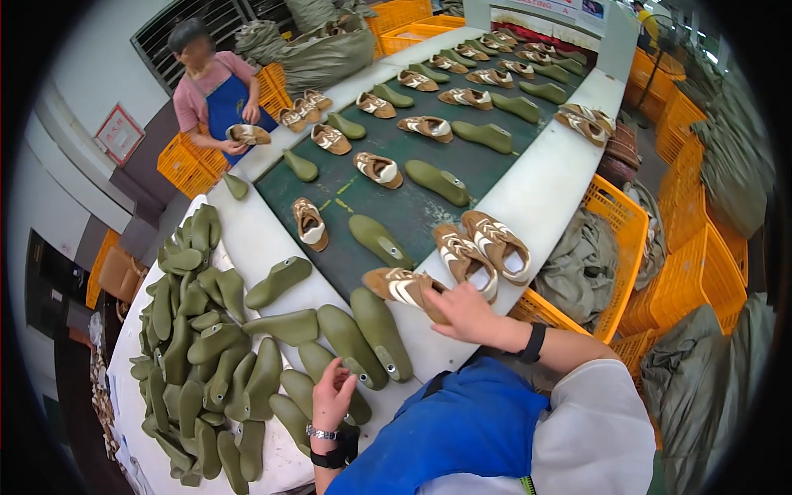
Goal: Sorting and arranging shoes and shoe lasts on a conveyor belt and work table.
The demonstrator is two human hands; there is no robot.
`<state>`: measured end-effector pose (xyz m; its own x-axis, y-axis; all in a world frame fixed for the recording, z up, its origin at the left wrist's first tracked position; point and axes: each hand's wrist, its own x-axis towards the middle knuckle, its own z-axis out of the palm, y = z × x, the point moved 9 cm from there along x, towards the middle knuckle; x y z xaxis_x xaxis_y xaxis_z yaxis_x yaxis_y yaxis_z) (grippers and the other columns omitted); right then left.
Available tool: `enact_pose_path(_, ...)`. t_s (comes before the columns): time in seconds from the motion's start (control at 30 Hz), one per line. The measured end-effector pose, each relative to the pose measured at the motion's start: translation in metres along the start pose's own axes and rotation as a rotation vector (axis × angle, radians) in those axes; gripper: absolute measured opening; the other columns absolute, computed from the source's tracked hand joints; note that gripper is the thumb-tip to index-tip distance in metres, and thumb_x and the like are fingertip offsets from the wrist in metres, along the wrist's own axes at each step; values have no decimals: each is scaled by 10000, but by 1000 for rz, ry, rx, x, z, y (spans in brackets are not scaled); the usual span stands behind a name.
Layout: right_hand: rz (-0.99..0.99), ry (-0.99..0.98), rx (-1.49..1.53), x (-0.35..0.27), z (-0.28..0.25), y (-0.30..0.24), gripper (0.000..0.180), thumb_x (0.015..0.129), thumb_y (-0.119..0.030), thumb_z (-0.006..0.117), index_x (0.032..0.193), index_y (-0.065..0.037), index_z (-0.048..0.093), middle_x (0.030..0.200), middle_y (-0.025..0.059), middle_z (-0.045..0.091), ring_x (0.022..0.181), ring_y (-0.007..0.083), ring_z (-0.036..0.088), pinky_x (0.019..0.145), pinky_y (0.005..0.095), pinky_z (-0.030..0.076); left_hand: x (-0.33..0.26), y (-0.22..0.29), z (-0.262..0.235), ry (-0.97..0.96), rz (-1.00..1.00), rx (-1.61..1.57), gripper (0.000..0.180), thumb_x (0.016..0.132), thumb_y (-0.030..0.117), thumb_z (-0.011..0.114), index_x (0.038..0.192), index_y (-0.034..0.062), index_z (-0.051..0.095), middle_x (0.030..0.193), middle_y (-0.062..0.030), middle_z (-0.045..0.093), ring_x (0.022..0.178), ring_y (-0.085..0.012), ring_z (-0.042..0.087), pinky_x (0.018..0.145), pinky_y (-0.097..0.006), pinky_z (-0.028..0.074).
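A brown sneaker (403, 288) with white stripes lies tilted at the near end of the white ledge, its heel pinched by my right hand (467, 313). Just beyond that hand, two matching sneakers (466, 262) sit side by side. My left hand (332, 398) hovers over green shoe lasts (340, 337) at the table's near edge, its fingers loosely curved and apart with nothing visible in them. More lasts (223, 351) are heaped to the left on the white table. Part of the lasts under my left hand is hidden.
A dark green conveyor belt (346, 239) carries sneakers and lasts in rows from a machine opening (536, 29). Across the belt a person in a blue apron (227, 99) holds a sneaker. Orange crates (635, 239) with grey-green cloth stand along the right.
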<state>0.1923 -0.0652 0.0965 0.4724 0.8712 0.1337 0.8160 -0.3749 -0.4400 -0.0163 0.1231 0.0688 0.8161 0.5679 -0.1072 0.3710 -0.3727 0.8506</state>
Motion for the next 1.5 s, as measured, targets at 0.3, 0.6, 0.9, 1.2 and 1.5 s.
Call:
enact_pose_path(0.3, 110, 73, 36, -31, 22, 64, 359, 777, -189, 581, 1109, -56, 552, 992, 110, 598, 871, 317, 594, 770, 417, 482, 5, 33, 49, -215, 184, 355, 458, 768, 239, 682, 1161, 53, 538, 959, -151, 645, 874, -284, 632, 742, -361, 502)
enact_pose_path(0.6, 355, -365, -129, -43, 48, 125, 185, 745, -199, 566, 881, -110, 654, 869, 124, 629, 844, 324, 614, 672, 436, 497, -4, 12, 64, -356, 234, 534, 465, 747, 234, 693, 1148, 58, 537, 916, -165, 643, 833, -329, 623, 708, -397, 497)
enact_pose_path(0.9, 518, 142, -330, -49, -10, 174, 325, 807, -334, 576, 1105, -205, 586, 955, 104, 620, 918, 306, 589, 782, 447, 444, -6, 12, 62, -346, 312, 594, 463, 757, 224, 688, 1157, 49, 533, 887, -174, 648, 792, -318, 640, 665, -391, 506)
enact_pose_path(1.2, 232, 184, -33, -28, -37, 101, 361, 759, -178, 630, 1105, -89, 580, 964, 149, 571, 899, 335, 543, 773, 405, 452, -34, 13, 15, -24, 265, 637, 450, 718, 237, 692, 1108, 58, 557, 996, -164, 593, 988, -340, 534, 836, -416, 440)
enact_pose_path(1.5, -320, -580, 87, 17, 108, -93, 511, 850, -439, 524, 1283, -182, 436, 844, 162, 643, 787, 343, 618, 657, 436, 488, -106, -74, -47, 356, -186, 801, 653, 693, 390, 711, 1228, 88, 493, 1189, -170, 487, 1149, -379, 414, 891, -476, 390)
